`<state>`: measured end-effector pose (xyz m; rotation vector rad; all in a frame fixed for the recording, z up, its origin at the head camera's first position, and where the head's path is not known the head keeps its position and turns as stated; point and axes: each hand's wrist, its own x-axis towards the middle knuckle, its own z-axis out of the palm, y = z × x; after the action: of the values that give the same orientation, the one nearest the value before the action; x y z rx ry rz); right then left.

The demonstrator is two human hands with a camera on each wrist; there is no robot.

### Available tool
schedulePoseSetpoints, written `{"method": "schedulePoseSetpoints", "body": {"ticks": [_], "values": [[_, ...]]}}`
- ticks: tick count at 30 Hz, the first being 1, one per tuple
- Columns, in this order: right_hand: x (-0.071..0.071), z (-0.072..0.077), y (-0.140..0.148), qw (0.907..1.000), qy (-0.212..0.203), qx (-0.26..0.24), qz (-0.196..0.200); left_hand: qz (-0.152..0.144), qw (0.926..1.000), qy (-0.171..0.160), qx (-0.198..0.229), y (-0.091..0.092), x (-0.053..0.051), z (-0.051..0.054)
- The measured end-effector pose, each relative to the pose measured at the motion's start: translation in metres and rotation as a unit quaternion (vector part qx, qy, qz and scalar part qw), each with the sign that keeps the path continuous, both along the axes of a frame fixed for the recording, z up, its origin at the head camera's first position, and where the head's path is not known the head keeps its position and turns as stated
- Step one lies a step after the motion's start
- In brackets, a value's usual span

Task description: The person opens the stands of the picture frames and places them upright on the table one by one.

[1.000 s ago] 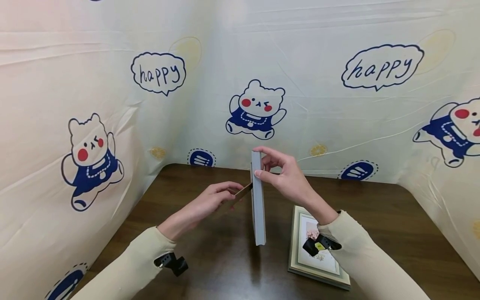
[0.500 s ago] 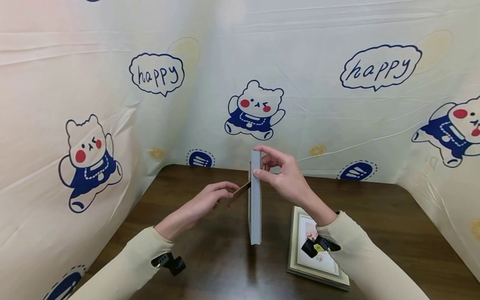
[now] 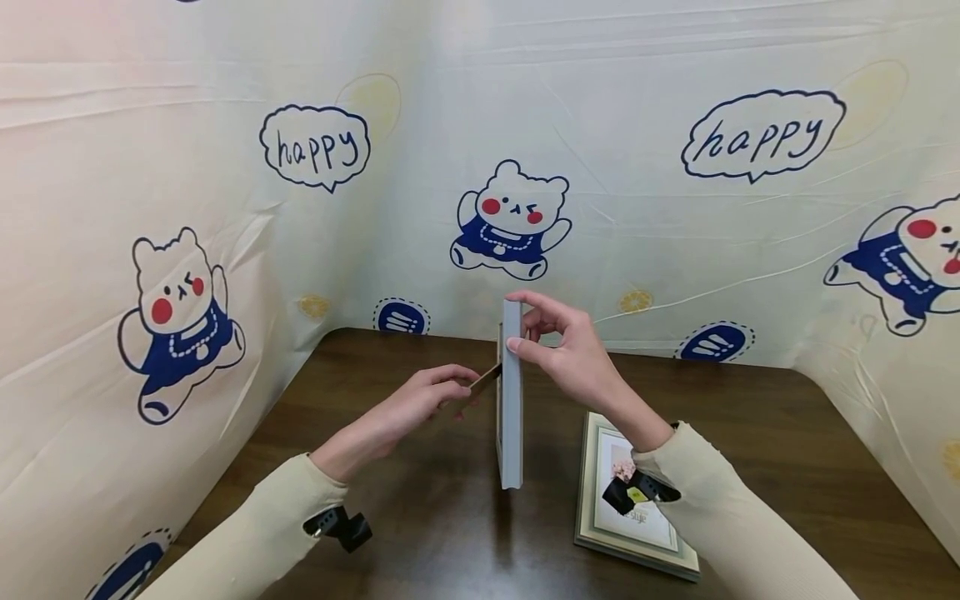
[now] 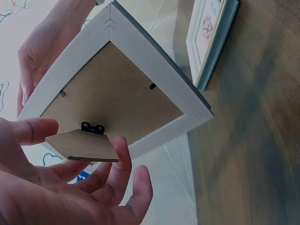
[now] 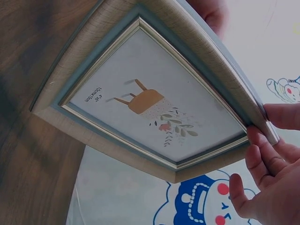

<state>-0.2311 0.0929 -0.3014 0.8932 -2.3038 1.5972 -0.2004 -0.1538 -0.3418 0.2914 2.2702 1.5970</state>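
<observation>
One picture frame (image 3: pixel 512 417) is held upright over the table (image 3: pixel 420 533), short of its far edge; the right hand (image 3: pixel 566 346) pinches its upper end, the left hand (image 3: pixel 420 400), fingers slightly parted, pinches its stand (image 4: pixel 84 144). Gentle, even force near the hinge (image 4: pixel 93 127) seems best.

Both hands (image 3: pixel 420 400) (image 3: pixel 573 350) aloft (right higher)

White bear-print cloth (image 3: pixel 480 117) behind a dark wooden table (image 3: pixel 435 517)
</observation>
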Motion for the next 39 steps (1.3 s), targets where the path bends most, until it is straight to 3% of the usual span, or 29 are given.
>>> {"method": "schedulePoseSetpoints", "body": {"ticks": [13, 19, 22, 25, 26, 27, 28, 30, 32, 33, 34, 35, 36, 37, 39], "values": [[0.001, 0.001, -0.001, 1.0000, -0.001, -0.003, 0.001, -0.020, 0.9997, -0.011, 0.008, 0.002, 0.000, -0.002], [0.001, 0.001, -0.002, 1.0000, 0.000, -0.001, -0.001, -0.002, 1.0000, -0.005, -0.004, 0.000, 0.004, -0.002], [0.001, 0.001, -0.001, 1.0000, -0.006, 0.001, -0.003, 0.017, 0.9996, 0.018, -0.013, 0.000, 0.009, 0.001], [0.001, 0.001, 0.000, 0.9999, -0.012, 0.000, -0.007, 0.052, 0.9926, 0.096, -0.053, 0.002, 0.016, 0.004], [0.001, 0.001, 0.000, 0.9999, -0.012, -0.001, -0.008, 0.068, 0.9854, 0.136, -0.078, 0.004, 0.020, 0.004], [0.001, 0.001, 0.001, 0.9999, -0.012, -0.002, -0.009, 0.085, 0.9732, 0.181, -0.113, 0.006, 0.023, 0.005], [0.000, 0.000, 0.001, 0.9999, -0.011, -0.003, -0.010, 0.104, 0.9558, 0.230, -0.151, 0.009, 0.028, 0.005], [-0.001, -0.001, 0.001, 0.9999, -0.007, -0.007, -0.010, 0.137, 0.9094, 0.321, -0.226, 0.014, 0.037, 0.004], [-0.002, -0.001, 0.000, 0.9999, -0.003, -0.010, -0.008, 0.159, 0.8617, 0.389, -0.285, 0.020, 0.046, 0.005], [-0.002, -0.002, 0.000, 0.9999, -0.001, -0.012, -0.008, 0.162, 0.8426, 0.413, -0.305, 0.023, 0.051, 0.005], [-0.002, -0.002, -0.001, 0.9999, -0.001, -0.013, -0.007, 0.161, 0.8307, 0.430, -0.315, 0.026, 0.056, 0.005], [-0.002, -0.002, -0.001, 0.9999, 0.000, -0.013, -0.007, 0.156, 0.8240, 0.439, -0.323, 0.030, 0.061, 0.006], [-0.002, -0.002, -0.001, 0.9999, 0.002, -0.014, -0.006, 0.148, 0.8244, 0.439, -0.325, 0.033, 0.066, 0.006], [-0.002, -0.002, -0.002, 0.9999, 0.002, -0.014, -0.006, 0.139, 0.8281, 0.435, -0.325, 0.036, 0.072, 0.006], [-0.002, -0.002, -0.002, 0.9999, 0.004, -0.013, -0.005, 0.120, 0.8421, 0.416, -0.321, 0.042, 0.082, 0.006]]}}
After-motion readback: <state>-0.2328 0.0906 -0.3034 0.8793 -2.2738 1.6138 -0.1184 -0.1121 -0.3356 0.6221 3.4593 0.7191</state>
